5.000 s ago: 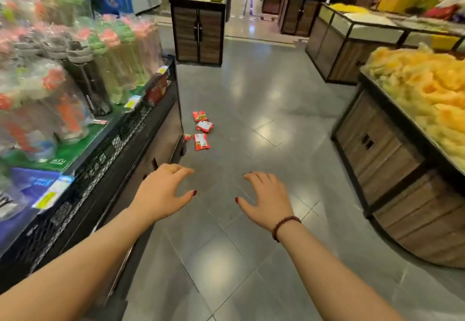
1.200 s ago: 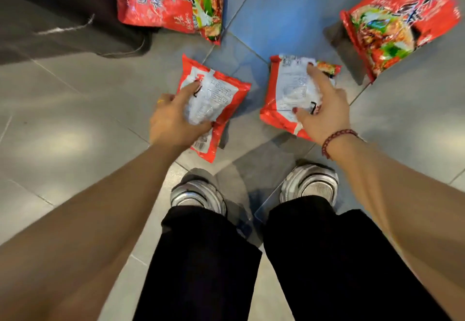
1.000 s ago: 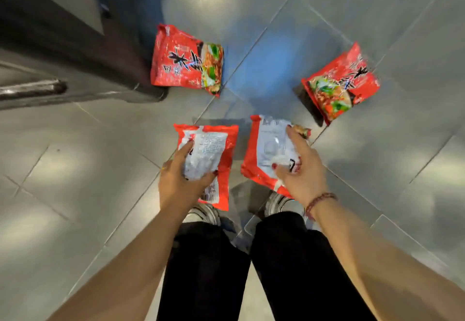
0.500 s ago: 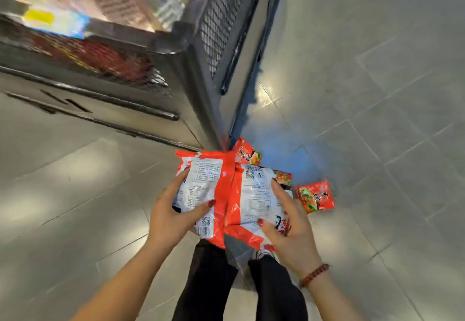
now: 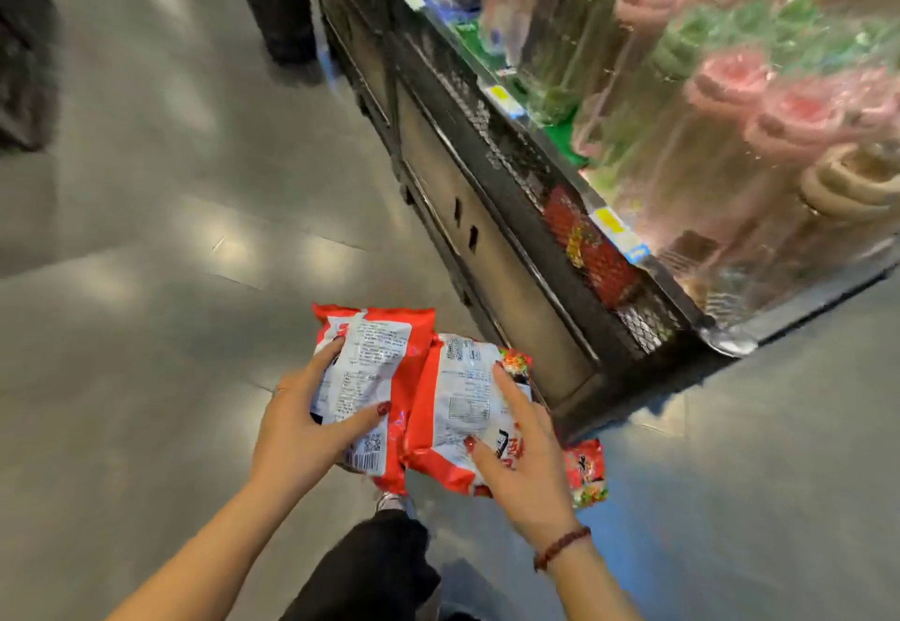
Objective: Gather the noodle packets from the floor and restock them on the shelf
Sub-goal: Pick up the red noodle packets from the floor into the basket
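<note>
Floor (image 5: 146,328): grey glossy tile | Shelf (image 5: 516,172): black mesh-fronted, stocked with wrapped bottles (image 5: 730,99) | Left hand (image 5: 302,430): one noodle packet (image 5: 370,377) gripped | Right hand (image 5: 526,464): second packet (image 5: 458,416) gripped | Third packet (image 5: 587,472): lying on floor at shelf corner

Red-and-white noodle packets (image 5: 375,377); grey tiled floor (image 5: 146,377); black mesh shelf (image 5: 511,172).

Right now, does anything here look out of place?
Yes. One red noodle packet lies on the grey tiled floor by the black mesh shelf's corner. The left hand and right hand each hold a similar packet.
</note>
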